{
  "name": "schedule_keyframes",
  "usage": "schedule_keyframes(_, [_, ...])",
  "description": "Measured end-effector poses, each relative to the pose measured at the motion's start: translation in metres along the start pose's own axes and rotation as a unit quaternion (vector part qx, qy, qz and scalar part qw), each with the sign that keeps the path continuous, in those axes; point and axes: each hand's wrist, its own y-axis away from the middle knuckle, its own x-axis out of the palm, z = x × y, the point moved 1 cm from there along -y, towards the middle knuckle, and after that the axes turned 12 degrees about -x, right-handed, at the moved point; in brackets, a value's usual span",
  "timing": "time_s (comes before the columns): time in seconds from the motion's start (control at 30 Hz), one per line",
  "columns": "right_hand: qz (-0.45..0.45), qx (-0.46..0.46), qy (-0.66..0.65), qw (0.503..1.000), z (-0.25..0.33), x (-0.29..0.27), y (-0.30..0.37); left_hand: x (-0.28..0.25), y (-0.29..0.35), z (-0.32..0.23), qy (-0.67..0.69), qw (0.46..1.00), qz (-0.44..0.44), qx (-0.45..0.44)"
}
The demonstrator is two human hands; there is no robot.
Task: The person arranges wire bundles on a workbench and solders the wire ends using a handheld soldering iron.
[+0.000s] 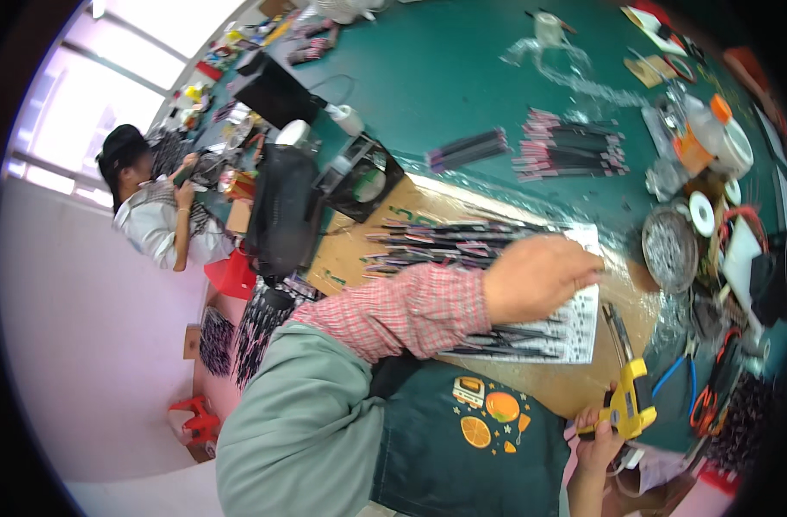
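Note:
My left hand (538,281) reaches across a white printed sheet (586,332), its fingers curled and pressed together. What they hold, if anything, is hidden beneath the hand. Under and around it lie rows of thin black strips (445,233) with pinkish ends, side by side on the sheet. At the lower right, my right hand (598,441) grips a yellow and black soldering gun (632,405). Its long metal tip (618,332) points away from me, just off the sheet's right edge. A tan board (346,258) lies beneath the sheet.
Bundles of strips (570,148) lie farther back on the green table (428,77). A black box fan (359,179) and a black bag (281,207) stand left. Blue-handled pliers (676,379), a round dish (669,250) and an orange-capped bottle (708,129) are right. Another person (156,202) works far left.

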Motion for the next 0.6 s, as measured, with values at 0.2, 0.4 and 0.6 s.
schedule_keyframes(0.2, [0.170,-0.020,-0.094,0.981,-0.035,0.036,-0.051,-0.068,0.005,-0.017,-0.144,0.980,-0.004,-0.133])
schedule_keyframes(0.4, [0.198,0.035,-0.090,0.975,-0.045,-0.021,-0.075,0.005,0.017,0.011,-0.167,0.972,0.060,-0.152])
schedule_keyframes(0.6, [0.149,0.014,-0.031,0.988,-0.068,-0.109,-0.095,0.128,0.003,0.039,-0.175,0.963,0.107,-0.173])
